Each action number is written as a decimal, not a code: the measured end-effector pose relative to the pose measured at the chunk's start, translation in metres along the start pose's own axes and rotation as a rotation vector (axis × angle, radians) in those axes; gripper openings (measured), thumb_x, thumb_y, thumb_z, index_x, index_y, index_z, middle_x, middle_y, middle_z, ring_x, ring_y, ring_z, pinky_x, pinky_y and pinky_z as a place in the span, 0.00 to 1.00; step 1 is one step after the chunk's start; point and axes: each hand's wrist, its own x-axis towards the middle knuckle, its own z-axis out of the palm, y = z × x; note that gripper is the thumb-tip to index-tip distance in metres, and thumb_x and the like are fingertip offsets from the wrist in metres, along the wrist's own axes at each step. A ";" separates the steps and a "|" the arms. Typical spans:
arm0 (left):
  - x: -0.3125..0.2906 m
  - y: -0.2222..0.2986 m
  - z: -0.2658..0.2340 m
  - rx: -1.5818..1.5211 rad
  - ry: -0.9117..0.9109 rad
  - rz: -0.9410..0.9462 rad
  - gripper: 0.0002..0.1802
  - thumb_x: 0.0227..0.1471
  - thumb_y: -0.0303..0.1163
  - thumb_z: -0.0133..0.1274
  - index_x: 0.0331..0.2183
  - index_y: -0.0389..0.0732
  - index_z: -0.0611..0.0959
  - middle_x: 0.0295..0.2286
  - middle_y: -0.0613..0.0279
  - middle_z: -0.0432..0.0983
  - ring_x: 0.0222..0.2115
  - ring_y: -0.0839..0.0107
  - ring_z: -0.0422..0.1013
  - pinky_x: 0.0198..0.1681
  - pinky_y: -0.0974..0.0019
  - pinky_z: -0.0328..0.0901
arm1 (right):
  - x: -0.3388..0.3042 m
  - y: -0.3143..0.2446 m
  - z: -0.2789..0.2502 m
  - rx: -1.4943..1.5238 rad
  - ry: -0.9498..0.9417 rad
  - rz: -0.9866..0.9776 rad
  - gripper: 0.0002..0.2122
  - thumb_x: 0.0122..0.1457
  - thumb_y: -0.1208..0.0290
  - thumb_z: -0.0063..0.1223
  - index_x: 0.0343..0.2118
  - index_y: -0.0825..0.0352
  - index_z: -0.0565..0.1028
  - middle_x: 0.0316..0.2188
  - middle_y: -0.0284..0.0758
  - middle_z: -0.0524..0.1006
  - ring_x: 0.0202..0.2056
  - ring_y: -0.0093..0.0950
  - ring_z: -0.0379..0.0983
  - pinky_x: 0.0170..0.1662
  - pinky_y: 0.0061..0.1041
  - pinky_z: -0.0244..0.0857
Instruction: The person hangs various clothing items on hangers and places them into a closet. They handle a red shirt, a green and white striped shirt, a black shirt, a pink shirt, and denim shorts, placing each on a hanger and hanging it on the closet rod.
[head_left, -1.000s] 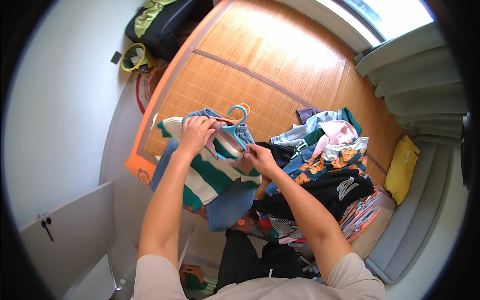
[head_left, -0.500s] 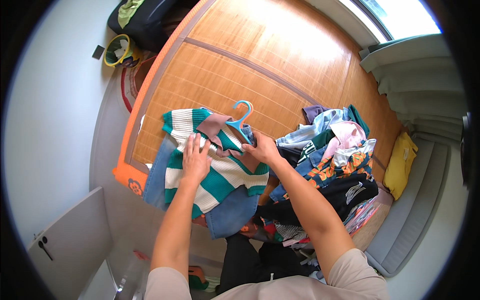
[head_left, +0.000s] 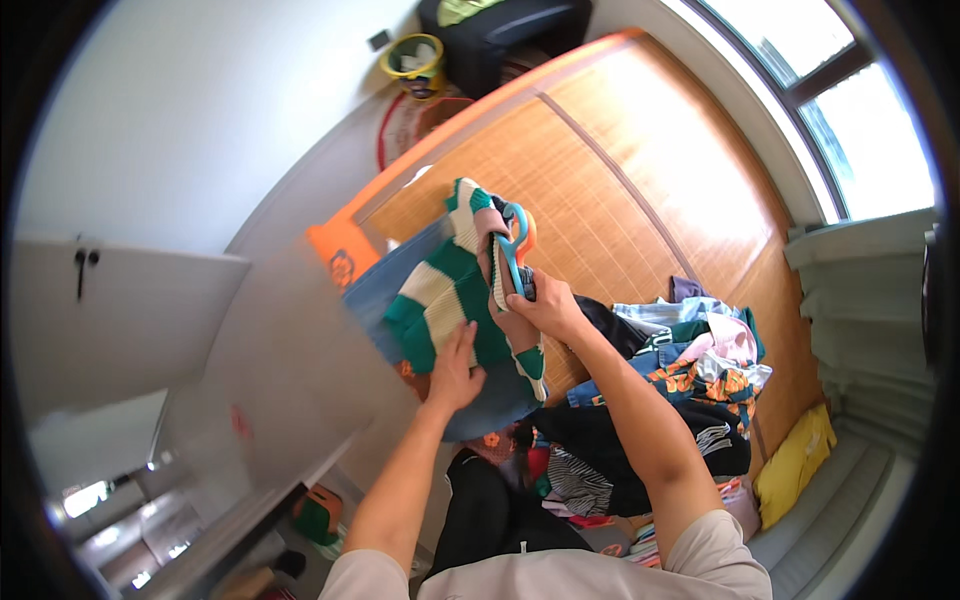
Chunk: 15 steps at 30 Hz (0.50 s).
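Observation:
A green and cream striped knit top (head_left: 437,287) with a dusty-pink collar is tilted up off the bed, hanging from a light blue hanger (head_left: 517,240). An orange hanger (head_left: 531,234) shows right behind the blue one. My right hand (head_left: 548,305) is closed round the hangers' shoulder beside the collar. Against the front of the top, low down, rests my left hand (head_left: 458,372), its fingers stretched out over the knit. Blue denim clothing (head_left: 390,272) shows behind and below the top.
To the right lies a heap of mixed clothes (head_left: 690,350), with a black garment (head_left: 640,440) at its near side. A yellow cloth item (head_left: 797,468) sits by a grey cushioned seat (head_left: 850,505). The bed mat (head_left: 600,210) has an orange edge. A yellow-rimmed bin (head_left: 415,65) stands far off.
The striped top, flat on the bed before, is now lifted and tilted by its hangers in my right hand. My left hand has slid to its lower part. The view has turned left.

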 end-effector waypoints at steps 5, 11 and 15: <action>-0.121 0.039 0.008 -0.015 0.139 -0.134 0.57 0.39 0.40 0.66 0.68 0.36 0.58 0.65 0.42 0.57 0.66 0.44 0.56 0.66 0.48 0.56 | -0.070 -0.082 0.046 -0.129 -0.004 -0.224 0.22 0.56 0.57 0.58 0.39 0.74 0.69 0.29 0.59 0.78 0.35 0.60 0.76 0.40 0.52 0.69; -0.207 0.047 0.017 -0.024 0.351 -0.299 0.64 0.33 0.46 0.72 0.67 0.37 0.58 0.67 0.45 0.54 0.69 0.47 0.50 0.67 0.45 0.52 | -0.153 -0.160 0.083 -0.126 -0.133 -0.395 0.22 0.59 0.56 0.58 0.39 0.75 0.68 0.29 0.60 0.78 0.33 0.59 0.76 0.38 0.51 0.70; -0.226 0.047 -0.018 -0.131 0.467 -0.200 0.64 0.32 0.46 0.74 0.66 0.36 0.60 0.65 0.43 0.57 0.65 0.44 0.56 0.65 0.45 0.55 | -0.178 -0.205 0.105 -0.114 -0.165 -0.525 0.21 0.57 0.57 0.61 0.37 0.75 0.71 0.27 0.56 0.77 0.33 0.56 0.76 0.37 0.48 0.68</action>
